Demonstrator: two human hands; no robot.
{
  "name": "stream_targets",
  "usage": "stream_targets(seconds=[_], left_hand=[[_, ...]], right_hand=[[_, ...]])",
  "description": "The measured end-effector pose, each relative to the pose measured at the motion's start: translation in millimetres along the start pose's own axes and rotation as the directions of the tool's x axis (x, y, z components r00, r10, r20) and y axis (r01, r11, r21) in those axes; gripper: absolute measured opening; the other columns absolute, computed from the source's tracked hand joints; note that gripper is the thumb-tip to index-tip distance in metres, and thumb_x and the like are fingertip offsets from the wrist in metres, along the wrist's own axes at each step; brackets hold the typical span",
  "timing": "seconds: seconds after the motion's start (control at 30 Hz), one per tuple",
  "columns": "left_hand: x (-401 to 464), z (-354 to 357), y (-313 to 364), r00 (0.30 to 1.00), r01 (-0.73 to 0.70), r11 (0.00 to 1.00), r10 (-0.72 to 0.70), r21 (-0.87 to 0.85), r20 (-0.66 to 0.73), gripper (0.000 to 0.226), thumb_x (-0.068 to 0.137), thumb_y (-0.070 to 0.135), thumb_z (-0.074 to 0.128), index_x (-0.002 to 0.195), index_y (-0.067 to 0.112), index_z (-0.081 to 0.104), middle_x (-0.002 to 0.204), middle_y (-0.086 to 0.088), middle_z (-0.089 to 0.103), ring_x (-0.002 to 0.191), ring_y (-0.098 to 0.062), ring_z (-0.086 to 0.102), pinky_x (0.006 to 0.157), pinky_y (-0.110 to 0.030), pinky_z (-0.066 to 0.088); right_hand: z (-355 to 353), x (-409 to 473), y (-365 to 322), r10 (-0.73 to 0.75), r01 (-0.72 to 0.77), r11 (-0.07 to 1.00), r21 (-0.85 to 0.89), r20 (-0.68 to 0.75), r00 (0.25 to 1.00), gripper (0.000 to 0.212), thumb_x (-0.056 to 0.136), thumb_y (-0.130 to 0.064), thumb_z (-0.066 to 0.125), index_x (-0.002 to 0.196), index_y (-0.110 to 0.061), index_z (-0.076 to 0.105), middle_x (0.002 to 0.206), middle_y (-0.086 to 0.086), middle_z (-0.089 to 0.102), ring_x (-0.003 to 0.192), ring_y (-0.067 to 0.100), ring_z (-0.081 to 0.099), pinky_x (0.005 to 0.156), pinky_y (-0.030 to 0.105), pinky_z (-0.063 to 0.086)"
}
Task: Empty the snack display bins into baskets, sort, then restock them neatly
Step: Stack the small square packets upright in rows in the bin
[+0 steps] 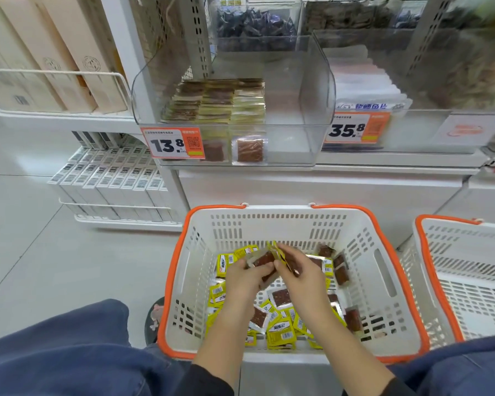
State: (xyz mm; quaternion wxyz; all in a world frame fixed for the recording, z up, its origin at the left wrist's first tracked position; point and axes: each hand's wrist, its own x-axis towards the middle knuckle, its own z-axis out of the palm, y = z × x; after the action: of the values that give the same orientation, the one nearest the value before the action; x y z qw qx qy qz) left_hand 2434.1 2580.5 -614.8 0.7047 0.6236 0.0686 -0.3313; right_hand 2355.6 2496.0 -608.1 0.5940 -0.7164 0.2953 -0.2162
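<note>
Both hands are down inside the white basket [383,281] with the orange rim, and they meet over its far half. The left hand [247,277] has its fingers [262,268] curled round a small stack of snack packets [265,258], brown faces showing through clear film, the stack's long side running left to right across the basket. The right hand [300,271] comes in from the other side, pinching one yellow-edged packet [282,254] at its top edge; that packet stands nearly on edge, touching the right end of the stack. So the loose packet lies just right of the held stack, and the right hand is the one placed to lay it on.

Beneath the wrists, the loose packets [280,330] lie scattered over the basket floor, yellow backs and brown fronts mixed, pointing every way. That reads as sorting well under way but far from finished.

Up on the shelf, the clear display bin [317,90] tagged 13.8 already carries neat rows of packets [215,101] on its left side, with its right side bare. The bin sits straight ahead and above the hands, so the stack would have to rise and go forward to reach it. A second basket [455,252] stands just beside the first, to the right.
</note>
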Motion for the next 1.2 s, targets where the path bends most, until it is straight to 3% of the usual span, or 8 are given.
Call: stream_targets(seconds=[0.17,0.33,0.57,0.73,0.83,0.97,1.07,1.2], left_hand=[[-7,12,-9,0.969,-0.238,0.970,0.240,0.055,-0.052,0.021,0.093,0.006,0.059,0.106,0.019,0.068,0.103,-0.001,0.073,0.098,-0.013,0.068,0.086,-0.027,0.053],[-11,18,-8,0.984,-0.147,0.980,0.159,-0.137,0.082,0.020,0.098,0.029,0.052,0.115,0.022,0.060,0.109,0.003,0.069,0.106,-0.009,0.065,0.093,-0.027,0.048],[0,5,-5,0.997,-0.073,0.990,0.071,-0.125,-0.015,0.015,0.099,0.008,0.050,0.112,0.015,0.055,0.103,-0.010,0.066,0.077,-0.015,0.070,0.076,-0.027,0.055],[7,-3,-1,0.998,0.034,0.995,-0.038,-0.096,-0.049,0.024,0.099,0.014,0.052,0.121,0.004,0.051,0.112,-0.018,0.062,0.094,-0.023,0.067,0.066,-0.026,0.058],[4,-5,6,0.996,0.065,0.998,-0.063,-0.026,0.060,0.016,0.097,0.012,0.049,0.104,0.002,0.059,0.098,-0.015,0.068,0.084,-0.022,0.070,0.069,-0.030,0.058],[-1,-8,14,0.994,0.045,0.999,-0.047,0.023,0.095,0.035,0.101,0.019,0.036,0.099,0.010,0.070,0.088,-0.009,0.072,0.081,-0.018,0.068,0.068,-0.030,0.057],[-1,-9,14,0.987,0.078,0.997,-0.077,-0.007,0.138,0.036,0.102,0.034,0.042,0.113,0.010,0.067,0.104,-0.011,0.072,0.095,-0.023,0.070,0.081,-0.038,0.059],[0,-9,10,0.982,0.062,0.996,-0.071,0.060,0.176,0.059,0.092,0.028,0.065,0.142,0.008,0.042,0.127,-0.009,0.062,0.105,-0.018,0.068,0.084,-0.034,0.058]], right_hand=[[9,1,-2,0.023,-0.024,0.998,0.051,0.007,1.000,0.020,0.089,-0.023,0.068,0.109,-0.022,0.069,0.097,-0.010,0.073,0.095,0.005,0.067,0.085,0.023,0.051],[11,-1,-9,0.130,-0.145,0.969,0.201,0.086,0.988,0.017,0.097,-0.023,0.055,0.096,-0.027,0.071,0.093,-0.008,0.073,0.097,0.009,0.067,0.089,0.029,0.050],[1,9,-22,0.380,-0.387,0.833,0.396,0.098,0.920,0.019,0.100,-0.010,0.044,0.104,-0.009,0.062,0.119,0.005,0.059,0.089,0.015,0.066,0.086,0.028,0.053],[-6,13,-11,0.041,-0.038,0.992,0.122,-0.023,0.999,0.029,0.103,-0.019,0.043,0.126,-0.033,0.055,0.131,-0.011,0.056,0.127,0.007,0.049,0.103,0.029,0.044],[-7,12,0,-0.159,0.202,0.948,-0.247,0.186,0.970,0.042,0.100,-0.016,0.049,0.128,-0.047,0.050,0.145,-0.016,0.042,0.134,-0.003,0.034,0.111,0.016,0.029],[-3,4,4,-0.005,0.099,0.968,-0.231,0.376,0.927,0.040,0.099,-0.022,0.051,0.132,-0.044,0.049,0.150,-0.024,0.028,0.138,-0.005,0.025,0.111,0.016,0.029],[1,2,-2,0.000,0.051,0.986,-0.159,0.304,0.953,0.034,0.100,-0.019,0.050,0.126,-0.040,0.056,0.146,-0.022,0.036,0.136,-0.005,0.030,0.097,-0.002,0.025],[3,7,-5,0.050,-0.037,0.996,-0.082,0.171,0.984,0.066,0.089,-0.002,0.063,0.139,-0.038,0.038,0.143,-0.018,0.034,0.133,-0.004,0.031,0.088,-0.006,0.029]])
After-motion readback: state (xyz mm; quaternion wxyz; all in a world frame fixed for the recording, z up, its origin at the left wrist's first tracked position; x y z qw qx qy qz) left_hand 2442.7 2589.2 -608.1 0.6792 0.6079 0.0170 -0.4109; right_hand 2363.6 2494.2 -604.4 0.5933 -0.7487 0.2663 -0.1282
